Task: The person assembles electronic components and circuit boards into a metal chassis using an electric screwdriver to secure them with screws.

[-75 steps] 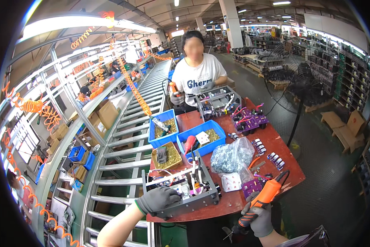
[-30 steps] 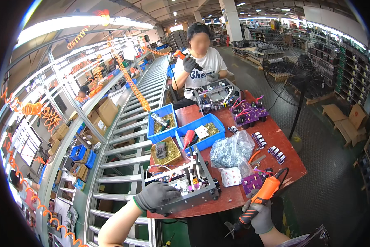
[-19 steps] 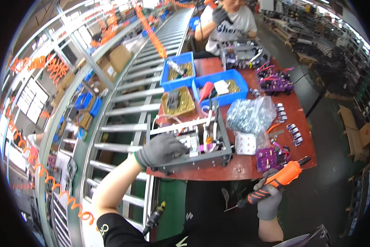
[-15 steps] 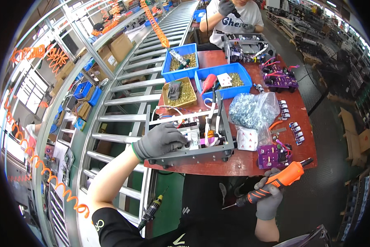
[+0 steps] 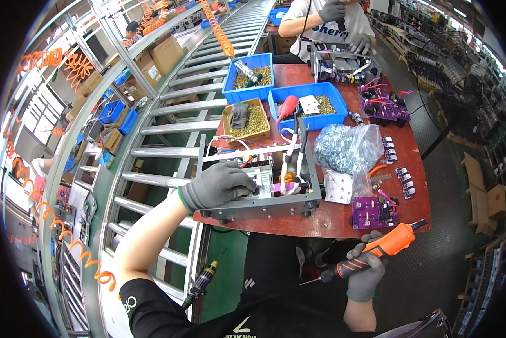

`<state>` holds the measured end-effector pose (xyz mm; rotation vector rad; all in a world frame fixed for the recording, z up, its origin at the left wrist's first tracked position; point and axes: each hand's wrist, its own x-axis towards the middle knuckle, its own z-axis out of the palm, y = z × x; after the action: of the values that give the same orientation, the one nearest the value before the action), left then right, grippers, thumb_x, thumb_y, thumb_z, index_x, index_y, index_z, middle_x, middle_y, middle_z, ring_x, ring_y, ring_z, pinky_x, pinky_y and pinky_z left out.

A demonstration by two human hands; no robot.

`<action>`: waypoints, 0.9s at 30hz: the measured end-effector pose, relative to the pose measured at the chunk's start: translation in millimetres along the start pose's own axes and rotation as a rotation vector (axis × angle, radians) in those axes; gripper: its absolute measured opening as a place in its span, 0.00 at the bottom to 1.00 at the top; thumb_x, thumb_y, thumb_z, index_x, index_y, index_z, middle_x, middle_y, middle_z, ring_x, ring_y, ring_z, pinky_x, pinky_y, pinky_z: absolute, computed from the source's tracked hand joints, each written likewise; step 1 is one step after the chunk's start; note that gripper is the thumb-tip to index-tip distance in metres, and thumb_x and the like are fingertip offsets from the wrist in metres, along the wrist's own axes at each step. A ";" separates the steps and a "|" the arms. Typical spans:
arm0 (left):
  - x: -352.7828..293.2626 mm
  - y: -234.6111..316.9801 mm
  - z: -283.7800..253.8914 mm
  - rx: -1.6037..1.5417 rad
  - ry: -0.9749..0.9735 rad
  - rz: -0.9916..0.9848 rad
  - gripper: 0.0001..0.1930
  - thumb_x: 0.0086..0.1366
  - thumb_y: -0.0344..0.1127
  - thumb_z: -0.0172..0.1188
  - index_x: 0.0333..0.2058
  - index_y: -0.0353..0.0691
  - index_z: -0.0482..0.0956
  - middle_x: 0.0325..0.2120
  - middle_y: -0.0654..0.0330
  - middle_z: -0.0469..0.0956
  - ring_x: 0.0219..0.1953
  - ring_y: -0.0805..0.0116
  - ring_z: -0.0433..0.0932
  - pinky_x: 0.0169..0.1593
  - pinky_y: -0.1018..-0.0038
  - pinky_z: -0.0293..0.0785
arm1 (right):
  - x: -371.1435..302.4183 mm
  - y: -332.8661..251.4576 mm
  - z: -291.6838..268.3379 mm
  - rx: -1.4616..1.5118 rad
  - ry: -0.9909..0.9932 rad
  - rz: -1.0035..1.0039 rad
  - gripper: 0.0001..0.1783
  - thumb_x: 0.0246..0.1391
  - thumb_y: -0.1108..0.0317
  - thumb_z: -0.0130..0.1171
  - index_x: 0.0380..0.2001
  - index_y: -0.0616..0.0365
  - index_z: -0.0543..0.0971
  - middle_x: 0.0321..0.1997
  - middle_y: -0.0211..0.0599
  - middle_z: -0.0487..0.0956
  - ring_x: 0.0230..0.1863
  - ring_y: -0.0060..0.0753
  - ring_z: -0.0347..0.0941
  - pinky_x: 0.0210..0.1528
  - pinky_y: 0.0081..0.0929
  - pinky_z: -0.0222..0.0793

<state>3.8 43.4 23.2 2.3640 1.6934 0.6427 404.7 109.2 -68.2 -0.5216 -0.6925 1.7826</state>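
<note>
While the grey metal frame point(image 5: 264, 209) sits on the near left part of the red bench point(image 5: 334, 222), wires and parts inside it, the left hand point(image 5: 222, 187) rests over its near edge, fingers half curled, the tips at the inner parts; whether they grip anything I cannot tell. The right hand point(image 5: 366, 276), off the bench's near edge, is closed around an orange and black electric screwdriver point(image 5: 391, 241), its bit pointing down and left. Right of the frame lie some cards point(image 5: 338, 187), a purple circuit board point(image 5: 371, 213) and a clear bag point(image 5: 343, 147) of small parts. Behind it stand a yellow box point(image 5: 257, 136) and two blue boxes point(image 5: 320, 122). Rollers point(image 5: 168, 152) run along the left, and a co-worker point(image 5: 332, 28) is at the far end.
</note>
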 end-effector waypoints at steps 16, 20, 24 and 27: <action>2.2 30.6 -18.4 0.097 -0.089 -0.103 0.09 0.63 0.35 0.66 0.42 0.45 0.83 0.34 0.60 0.84 0.37 0.53 0.82 0.43 0.60 0.79 | -0.7 -18.3 31.7 -0.158 -0.133 -0.090 0.42 0.47 0.61 0.68 0.64 0.61 0.64 0.52 0.40 0.74 0.37 0.31 0.79 0.37 0.34 0.80; -6.1 63.3 -40.3 0.203 -0.005 -0.412 0.08 0.64 0.37 0.63 0.39 0.41 0.84 0.32 0.55 0.82 0.38 0.49 0.82 0.45 0.59 0.78 | 7.7 -35.6 63.2 -0.179 -0.232 -0.098 0.43 0.48 0.60 0.68 0.64 0.61 0.62 0.52 0.40 0.74 0.36 0.31 0.80 0.36 0.34 0.81; -23.7 109.2 -6.3 0.185 0.177 -0.524 0.13 0.66 0.44 0.62 0.40 0.41 0.86 0.37 0.54 0.83 0.46 0.51 0.79 0.51 0.58 0.73 | 18.9 -54.6 109.1 -0.147 -0.326 -0.151 0.37 0.47 0.59 0.72 0.55 0.63 0.66 0.35 0.40 0.78 0.31 0.32 0.80 0.35 0.33 0.82; -28.8 121.0 30.7 0.210 0.296 -0.572 0.22 0.65 0.52 0.62 0.50 0.42 0.82 0.47 0.55 0.81 0.53 0.51 0.77 0.59 0.56 0.67 | 31.0 -63.1 142.3 -0.183 -0.351 -0.215 0.37 0.48 0.57 0.70 0.56 0.63 0.66 0.40 0.39 0.77 0.31 0.29 0.78 0.35 0.31 0.80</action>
<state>113.7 -21.5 33.8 1.8032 2.5261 0.7553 346.5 124.9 78.6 -0.2428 -1.1208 1.6303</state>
